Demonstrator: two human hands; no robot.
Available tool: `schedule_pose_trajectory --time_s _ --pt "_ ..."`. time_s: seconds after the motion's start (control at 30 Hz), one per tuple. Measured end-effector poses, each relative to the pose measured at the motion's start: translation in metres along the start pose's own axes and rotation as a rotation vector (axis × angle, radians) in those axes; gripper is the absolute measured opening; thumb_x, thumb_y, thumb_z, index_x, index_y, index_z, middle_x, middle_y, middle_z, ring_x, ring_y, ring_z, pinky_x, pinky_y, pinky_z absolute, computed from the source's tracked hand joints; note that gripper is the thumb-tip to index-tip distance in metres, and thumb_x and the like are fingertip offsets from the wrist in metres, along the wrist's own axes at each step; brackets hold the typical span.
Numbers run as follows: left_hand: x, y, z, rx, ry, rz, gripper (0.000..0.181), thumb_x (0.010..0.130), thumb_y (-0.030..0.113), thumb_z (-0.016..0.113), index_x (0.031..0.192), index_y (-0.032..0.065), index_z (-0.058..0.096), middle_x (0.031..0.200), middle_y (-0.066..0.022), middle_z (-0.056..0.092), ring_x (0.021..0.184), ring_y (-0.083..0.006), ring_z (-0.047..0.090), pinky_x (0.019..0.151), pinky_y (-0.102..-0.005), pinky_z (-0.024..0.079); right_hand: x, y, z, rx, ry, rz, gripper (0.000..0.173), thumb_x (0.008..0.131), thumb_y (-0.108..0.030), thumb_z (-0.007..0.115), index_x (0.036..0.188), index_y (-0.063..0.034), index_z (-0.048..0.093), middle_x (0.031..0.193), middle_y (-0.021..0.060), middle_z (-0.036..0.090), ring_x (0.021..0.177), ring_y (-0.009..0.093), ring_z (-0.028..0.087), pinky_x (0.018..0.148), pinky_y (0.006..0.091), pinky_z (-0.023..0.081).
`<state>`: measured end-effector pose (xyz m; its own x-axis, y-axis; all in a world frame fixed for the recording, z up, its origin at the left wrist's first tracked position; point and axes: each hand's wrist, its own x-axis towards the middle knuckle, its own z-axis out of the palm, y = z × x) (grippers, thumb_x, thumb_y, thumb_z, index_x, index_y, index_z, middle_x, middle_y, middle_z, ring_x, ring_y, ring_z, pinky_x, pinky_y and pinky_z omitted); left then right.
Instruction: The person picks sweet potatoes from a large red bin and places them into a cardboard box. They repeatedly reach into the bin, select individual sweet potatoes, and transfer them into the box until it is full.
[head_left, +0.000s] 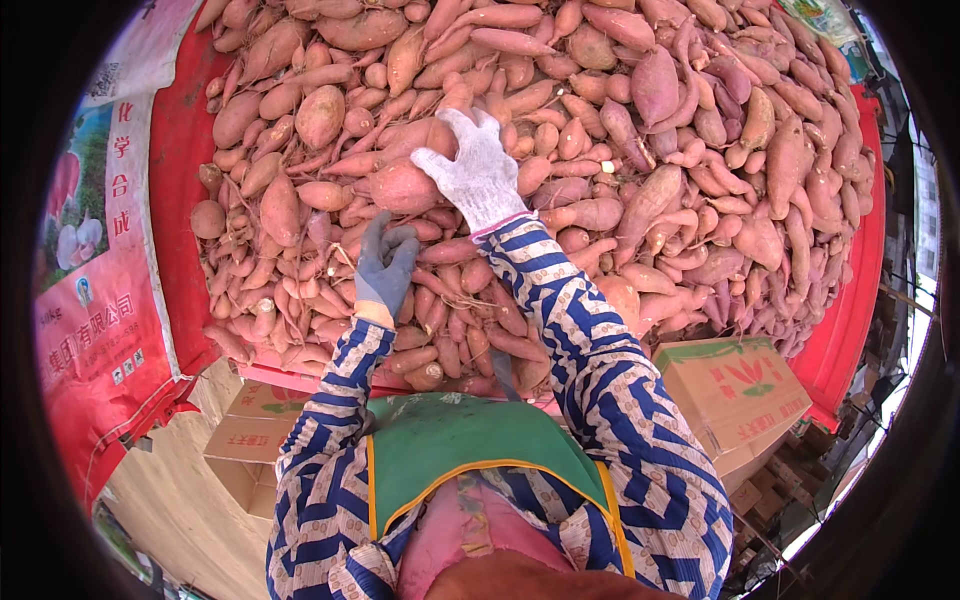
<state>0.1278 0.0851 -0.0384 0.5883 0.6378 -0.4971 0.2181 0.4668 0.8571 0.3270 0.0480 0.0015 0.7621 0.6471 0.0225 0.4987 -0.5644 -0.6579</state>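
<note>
A large heap of sweet potatoes (645, 202) lies before me, reddish and dusty, with thin roots. My right hand (474, 166), in a whitish knit glove, rests on the heap with its fingers spread at a reddish sweet potato (442, 139); whether it grips it I cannot tell. To its lower left is my left hand (388, 262), in a grey-blue glove, its fingers bent just below a big rounded sweet potato (405, 187). Its fingertips are partly hidden, so its hold is unclear.
Red side walls (855, 300) flank the heap. An open cardboard box (251, 442) stands at lower left, another cardboard box (735, 390) at lower right. A printed red sheet (97, 315) hangs at the left. Stacked cartons (772, 480) show beyond the right box.
</note>
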Motion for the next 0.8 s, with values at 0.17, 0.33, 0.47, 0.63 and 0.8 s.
schedule_pose_trajectory --time_s 0.17,0.33,0.47,0.63,0.8 --pt "-0.003 0.011 -0.002 0.018 0.075 0.016 0.058 0.103 0.008 0.062 0.156 0.0032 0.039 0.125 -0.0096 0.066 0.099 -0.0124 0.064 0.078 -0.0231 0.053 -0.009 0.002 -0.029 0.097 -0.242 -0.184 0.078 0.081 -0.043 0.082 0.149 -0.0147 0.055 0.152 0.0265 0.05 0.125 0.046 0.06 0.102 0.0527 0.053" --pt "-0.012 0.027 -0.006 -0.001 0.089 -0.058 0.039 0.106 0.011 0.06 0.144 0.0043 0.055 0.121 -0.0069 0.07 0.099 -0.0133 0.068 0.079 -0.0232 0.055 0.087 0.127 -0.058 -0.185 -0.023 -0.118 0.033 0.095 -0.029 0.063 0.117 -0.0057 0.071 0.117 0.0192 0.071 0.111 0.038 0.069 0.093 0.0472 0.056" --pt "-0.025 0.031 0.013 0.013 -0.075 -0.097 0.033 0.106 0.013 0.061 0.137 0.0034 0.062 0.118 -0.0063 0.072 0.098 -0.0134 0.069 0.078 -0.025 0.056 0.142 0.163 -0.053 -0.468 -0.356 -0.018 0.065 0.081 -0.033 0.076 0.138 -0.008 0.056 0.129 0.0226 0.068 0.122 0.041 0.066 0.102 0.0477 0.053" --pt "-0.033 0.027 0.039 0.025 -0.296 -0.115 0.036 0.105 0.015 0.063 0.139 0.0027 0.061 0.118 -0.007 0.072 0.1 -0.0146 0.068 0.08 -0.0269 0.056 0.128 0.154 -0.065 -0.568 -0.665 -0.052 0.072 0.078 -0.045 0.078 0.137 -0.0073 0.06 0.129 0.024 0.07 0.122 0.04 0.066 0.103 0.0452 0.052" --pt "-0.033 0.033 0.035 -0.148 -0.324 -0.285 0.044 0.105 0.024 0.062 0.144 0.004 0.057 0.123 -0.0077 0.07 0.103 -0.0171 0.069 0.084 -0.0292 0.056 0.063 0.118 -0.093 -0.63 -0.576 -0.115 0.054 0.082 -0.041 0.074 0.128 -0.0124 0.068 0.118 0.017 0.073 0.111 0.037 0.07 0.093 0.0472 0.056"
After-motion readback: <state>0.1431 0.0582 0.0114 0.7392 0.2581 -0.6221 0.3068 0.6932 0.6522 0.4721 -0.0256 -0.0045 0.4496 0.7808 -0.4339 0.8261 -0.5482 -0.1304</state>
